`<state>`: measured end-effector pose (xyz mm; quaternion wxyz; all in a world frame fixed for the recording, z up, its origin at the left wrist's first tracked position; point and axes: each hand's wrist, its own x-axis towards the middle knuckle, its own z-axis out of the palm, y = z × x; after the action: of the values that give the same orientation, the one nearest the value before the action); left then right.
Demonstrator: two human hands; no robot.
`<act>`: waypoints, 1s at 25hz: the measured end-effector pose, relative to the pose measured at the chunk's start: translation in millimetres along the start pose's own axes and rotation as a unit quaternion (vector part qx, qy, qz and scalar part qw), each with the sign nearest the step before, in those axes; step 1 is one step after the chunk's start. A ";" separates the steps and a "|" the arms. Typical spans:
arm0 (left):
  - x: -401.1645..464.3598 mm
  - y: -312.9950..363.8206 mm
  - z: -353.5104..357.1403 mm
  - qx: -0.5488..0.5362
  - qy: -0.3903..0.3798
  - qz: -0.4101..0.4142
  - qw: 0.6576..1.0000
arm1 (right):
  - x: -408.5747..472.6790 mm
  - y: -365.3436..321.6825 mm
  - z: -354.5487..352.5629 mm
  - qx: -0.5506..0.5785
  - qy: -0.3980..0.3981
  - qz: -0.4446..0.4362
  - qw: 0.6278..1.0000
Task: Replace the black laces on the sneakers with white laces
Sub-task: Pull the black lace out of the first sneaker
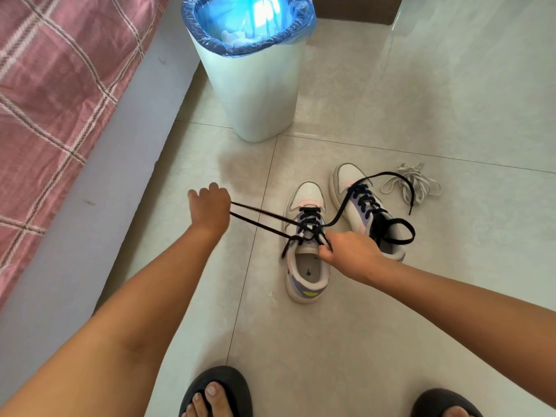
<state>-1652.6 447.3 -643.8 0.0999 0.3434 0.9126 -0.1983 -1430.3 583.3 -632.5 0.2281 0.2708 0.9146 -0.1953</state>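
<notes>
Unlacing step: left hand (pixel 210 206) grips the black lace (pixel 258 219) pulled taut; right hand (pixel 346 251) pinches the left sneaker (pixel 305 266) eyelets. Next, draw it free.

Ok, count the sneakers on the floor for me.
2. The near white and lilac sneaker lies beside the right hand, its black lace pulled by the left hand. The far white and lilac sneaker sits just right of it.

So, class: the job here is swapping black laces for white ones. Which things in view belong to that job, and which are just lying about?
Belonging to the job:
- left sneaker
- right sneaker
- black laces
- white laces
- left hand, pulling a lace
- right hand, pinching laces

Just lying about:
- bin
- bed
- slippers
</notes>
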 end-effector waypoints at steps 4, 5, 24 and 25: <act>-6.7 13.2 -6.6 -0.039 -0.024 0.033 0.998 | 1.8 -5.1 -0.1 0.013 -0.006 0.005 1.000; -12.9 26.0 -11.8 -0.121 -0.068 0.017 0.990 | 2.2 -5.3 0.0 0.017 -0.008 0.006 1.000; 1.9 -36.4 13.1 -0.344 -0.128 -0.135 0.920 | -4.3 -1.9 -2.9 0.048 -0.017 0.014 0.999; -5.0 -25.5 9.5 -0.392 -0.149 -0.079 0.904 | -4.3 -0.5 -3.7 0.061 -0.017 0.012 0.998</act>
<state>-1665.4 422.8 -643.3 0.3456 0.1701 0.9151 0.1190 -1428.5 582.9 -627.2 0.2295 0.2917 0.8936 -0.2524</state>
